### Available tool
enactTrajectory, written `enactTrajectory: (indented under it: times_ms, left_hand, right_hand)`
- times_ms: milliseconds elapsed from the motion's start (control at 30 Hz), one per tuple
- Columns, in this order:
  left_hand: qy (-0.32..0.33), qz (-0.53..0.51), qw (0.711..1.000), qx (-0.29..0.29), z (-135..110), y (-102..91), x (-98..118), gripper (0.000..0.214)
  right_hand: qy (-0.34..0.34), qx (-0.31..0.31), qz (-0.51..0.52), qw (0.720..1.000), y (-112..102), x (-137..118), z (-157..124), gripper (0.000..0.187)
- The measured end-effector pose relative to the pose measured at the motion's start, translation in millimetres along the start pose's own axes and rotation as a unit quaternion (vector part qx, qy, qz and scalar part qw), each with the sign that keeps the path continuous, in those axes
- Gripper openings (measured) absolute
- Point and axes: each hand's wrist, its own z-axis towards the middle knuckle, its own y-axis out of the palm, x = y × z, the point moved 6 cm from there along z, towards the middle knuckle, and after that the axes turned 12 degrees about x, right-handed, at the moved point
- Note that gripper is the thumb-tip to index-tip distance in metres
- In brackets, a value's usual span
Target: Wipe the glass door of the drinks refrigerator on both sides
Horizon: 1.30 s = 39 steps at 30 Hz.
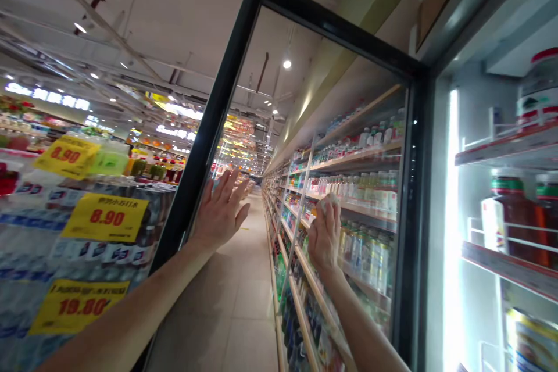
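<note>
A glass refrigerator door (279, 128) with a black frame (226, 93) stands swung open in front of me. My left hand (221, 209) lies flat near the door's left edge, fingers spread and thumb apart. On the right, my right hand (325, 232) is raised to the pane with its fingers together. A small crumpled white cloth (330, 200) shows at its fingertips, mostly covered by the fingers. Rows of bottles on shelves (370, 186) appear in the glass behind this hand; some of that may be reflection.
The lit cooler interior (475, 110) is on the right, with bottles (518, 215) on wire-edged shelves. At left stand stacked bottle packs (87, 253) with yellow price signs (104, 217). A tiled aisle floor (244, 285) shows through the glass.
</note>
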Motion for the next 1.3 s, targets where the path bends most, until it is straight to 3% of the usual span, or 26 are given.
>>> enactTrajectory:
  times_ms: [67, 167, 233, 267, 333, 367, 433, 467, 500, 567, 633, 667, 700, 800, 867, 933, 1033, 1100, 1200, 1267, 1300]
  left_hand:
    - [0.015, -0.006, 1.0, -0.002, -4, 0.7, 2, 0.051]
    - [0.007, 0.0, 1.0, -0.009, -17, 1.9, 10, 0.052]
    - [-0.018, 0.01, 1.0, -0.006, -26, 1.7, 15, 0.056]
    - [-0.028, 0.014, 1.0, -0.003, -29, 1.4, 18, 0.059]
    - [-0.032, 0.016, 0.999, 0.003, -34, 1.1, 22, 0.062]
    - [-0.03, 0.014, 0.999, 0.003, -35, 1.3, 23, 0.063]
    - [-0.033, 0.01, 0.999, -0.003, -35, 2.3, 21, 0.064]
    - [-0.035, 0.009, 0.999, -0.007, -34, 2.8, 20, 0.064]
    - [-0.037, 0.009, 0.999, -0.01, -34, 3.1, 19, 0.063]
    - [-0.04, 0.008, 0.999, -0.016, -34, 3.7, 18, 0.062]
    - [-0.04, 0.008, 0.999, -0.017, -34, 3.6, 18, 0.062]
    - [-0.039, 0.008, 0.999, -0.015, -34, 3.3, 19, 0.061]
    - [-0.039, 0.007, 0.999, -0.012, -35, 2.9, 19, 0.061]
    - [-0.034, 0.011, 0.999, -0.005, -35, 2.0, 19, 0.059]
    - [-0.029, 0.018, 0.999, -0.006, -35, 1.8, 18, 0.057]
    - [-0.024, 0.025, 0.999, -0.008, -35, 1.4, 18, 0.055]
    - [-0.022, 0.023, 0.999, -0.009, -35, 0.9, 18, 0.053]
    - [-0.025, 0.021, 0.999, -0.006, -36, 0.9, 18, 0.053]
    - [-0.02, 0.023, 1.0, -0.001, -36, 1.7, 19, 0.053]
    - [-0.015, 0.025, 1.0, 0.003, -37, 2.6, 18, 0.054]
    - [-0.014, 0.025, 1.0, 0.003, -37, 3.0, 18, 0.054]
  right_hand:
    - [0.032, -0.016, -0.03, 0.999, -5, 20, 0, 0.049]
    - [0.179, 0.033, -0.121, 0.976, -28, 76, 3, 0.05]
    - [0.216, 0.069, -0.137, 0.964, -37, 86, 0, 0.051]
    - [0.194, 0.071, -0.122, 0.971, -36, 77, -3, 0.051]
    - [0.082, 0.041, -0.059, 0.994, -25, 38, -15, 0.049]
    - [0.008, -0.013, -0.017, 1.0, -16, 14, -24, 0.051]
    - [-0.112, -0.082, 0.029, 0.99, -7, -19, -41, 0.053]
    - [-0.123, -0.09, 0.027, 0.988, -7, -21, -44, 0.053]
    - [-0.097, -0.075, 0.006, 0.992, -11, -12, -43, 0.052]
    - [0.031, -0.001, -0.062, 0.998, -27, 23, -34, 0.049]
    - [0.142, 0.063, -0.11, 0.982, -39, 49, -31, 0.049]
    - [0.16, 0.078, -0.113, 0.977, -41, 49, -32, 0.049]
    - [0.147, 0.074, -0.101, 0.981, -38, 40, -35, 0.049]
    - [0.0, -0.007, -0.017, 1.0, -17, -15, -50, 0.05]
    - [-0.067, -0.042, 0.01, 0.997, -11, -35, -57, 0.051]
    - [-0.032, -0.023, -0.025, 0.999, -17, -18, -50, 0.048]
    - [0.105, 0.065, -0.106, 0.987, -36, 33, -31, 0.045]
    - [0.126, 0.085, -0.112, 0.982, -39, 40, -26, 0.045]
    - [-0.015, -0.002, -0.049, 0.999, -21, -6, -35, 0.046]
    - [-0.121, -0.071, -0.006, 0.99, -10, -38, -48, 0.047]
    - [-0.139, -0.083, -0.001, 0.987, -9, -42, -50, 0.047]
